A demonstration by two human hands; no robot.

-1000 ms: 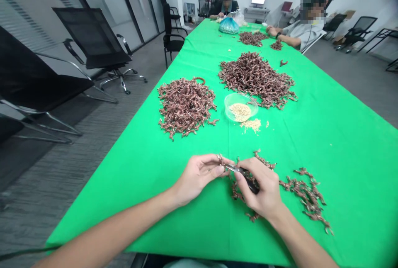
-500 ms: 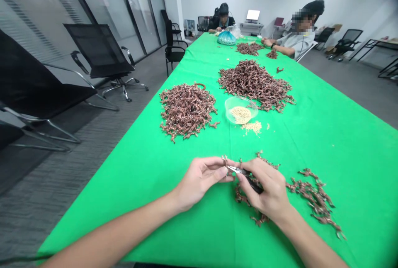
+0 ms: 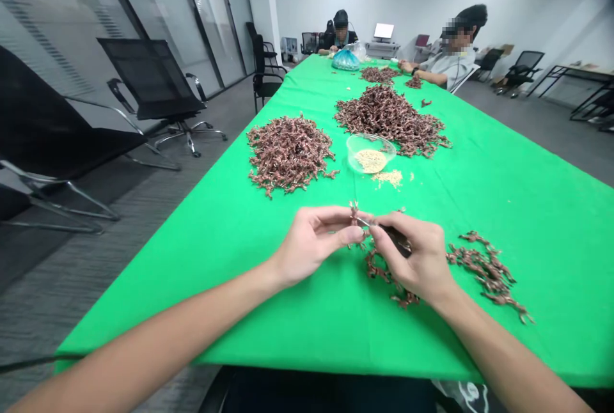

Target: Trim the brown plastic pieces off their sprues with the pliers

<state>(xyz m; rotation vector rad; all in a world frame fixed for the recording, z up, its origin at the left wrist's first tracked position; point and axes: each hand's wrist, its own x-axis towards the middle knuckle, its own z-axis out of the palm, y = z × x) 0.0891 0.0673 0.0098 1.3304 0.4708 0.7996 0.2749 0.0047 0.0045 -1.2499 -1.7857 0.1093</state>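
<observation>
My left hand point(image 3: 311, 240) pinches a small brown animal figurine point(image 3: 354, 210) between thumb and fingers, its thin pale-tipped limbs sticking up past the fingertips. Wrapped in my right hand point(image 3: 419, 253) are small pliers point(image 3: 397, 240) with black handles. Their narrow metal tip reaches the figurine at my left fingertips; whether the jaws grip it is too small to tell. Loose brown figurines point(image 3: 378, 266) lie beneath and partly behind my right hand. More of the same figurines point(image 3: 489, 269) are scattered to the right of it.
Beyond my hands are a left pile of figurines point(image 3: 290, 154) and a larger pile point(image 3: 391, 119). A clear plastic bowl point(image 3: 352, 152) holds beige pellets, with spilled pellets point(image 3: 389, 178) beside it. Two people sit farther along the green-covered table point(image 3: 230, 208). Black chairs point(image 3: 151, 77) stand left.
The view has shifted, bringing the table's front edge into sight. Both hands sit higher in the picture, still together on the figurine and pliers. The pliers appear turned, their tip now looking thinner.
</observation>
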